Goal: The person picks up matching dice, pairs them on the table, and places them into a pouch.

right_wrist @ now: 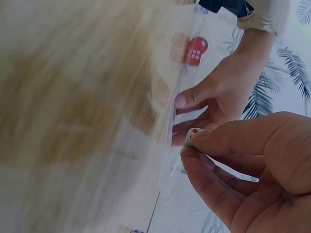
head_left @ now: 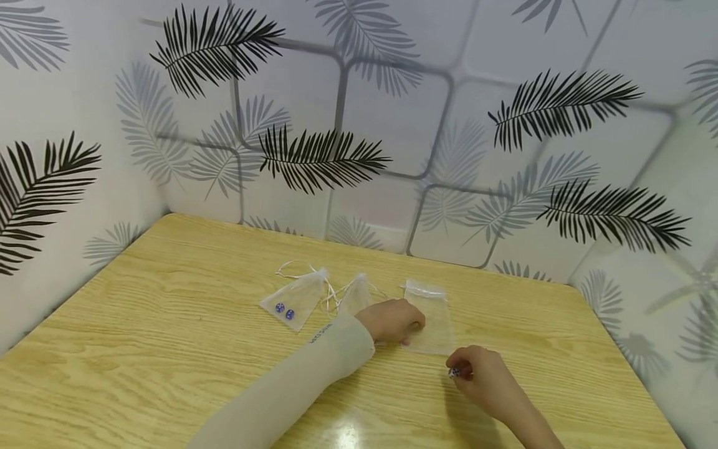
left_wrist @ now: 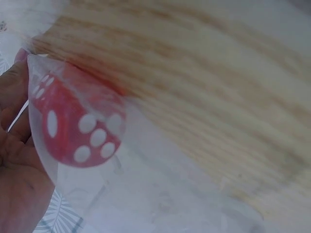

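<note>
The right hand (head_left: 485,378) pinches a white die (right_wrist: 194,131), probably light, hard and slippery, best held by opposite faces. At its eleven o'clock lies a thin pouch (head_left: 434,324), likely limp; whether the left hand (head_left: 391,319) grips it, one cannot tell.

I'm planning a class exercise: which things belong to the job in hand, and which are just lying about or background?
Likely the job: white die; right hand; left hand; flat bag; blue-dice bag; red-dice bag.

Just background: wooden table; leaf-patterned wall.
</note>
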Available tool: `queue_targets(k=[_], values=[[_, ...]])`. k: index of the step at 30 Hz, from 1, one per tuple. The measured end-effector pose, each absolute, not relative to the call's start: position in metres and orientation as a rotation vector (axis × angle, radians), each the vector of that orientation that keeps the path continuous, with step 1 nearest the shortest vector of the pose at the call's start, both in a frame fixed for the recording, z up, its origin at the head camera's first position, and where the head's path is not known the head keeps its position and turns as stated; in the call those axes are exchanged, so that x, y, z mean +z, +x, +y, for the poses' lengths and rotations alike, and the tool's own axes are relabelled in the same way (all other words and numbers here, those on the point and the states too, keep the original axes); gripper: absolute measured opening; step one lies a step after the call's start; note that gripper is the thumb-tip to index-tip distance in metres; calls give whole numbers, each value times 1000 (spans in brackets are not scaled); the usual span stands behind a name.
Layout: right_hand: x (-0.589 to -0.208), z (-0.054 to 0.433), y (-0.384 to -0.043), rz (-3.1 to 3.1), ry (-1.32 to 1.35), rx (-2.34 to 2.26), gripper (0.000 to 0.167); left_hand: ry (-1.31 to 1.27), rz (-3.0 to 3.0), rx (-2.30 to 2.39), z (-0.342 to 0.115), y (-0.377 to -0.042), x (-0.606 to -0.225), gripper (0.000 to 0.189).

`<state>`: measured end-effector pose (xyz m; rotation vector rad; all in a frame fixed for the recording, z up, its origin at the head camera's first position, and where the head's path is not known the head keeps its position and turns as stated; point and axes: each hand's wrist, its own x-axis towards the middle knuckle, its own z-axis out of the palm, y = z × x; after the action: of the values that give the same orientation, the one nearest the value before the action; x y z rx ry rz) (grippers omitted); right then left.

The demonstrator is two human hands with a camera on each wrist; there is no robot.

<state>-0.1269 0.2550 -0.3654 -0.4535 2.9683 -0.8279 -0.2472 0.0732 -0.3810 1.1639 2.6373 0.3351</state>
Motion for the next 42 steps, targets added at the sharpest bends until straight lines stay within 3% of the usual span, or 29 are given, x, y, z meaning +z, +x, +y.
queue_targets(k=[25,42], values=[[-372,195,-110,2630,-837,-939,14,1193,2637,341,73,-250,-385,32],[-373,184,-105,2442,-665,-949,14,1177,2638,335,73,-248,-382,38]])
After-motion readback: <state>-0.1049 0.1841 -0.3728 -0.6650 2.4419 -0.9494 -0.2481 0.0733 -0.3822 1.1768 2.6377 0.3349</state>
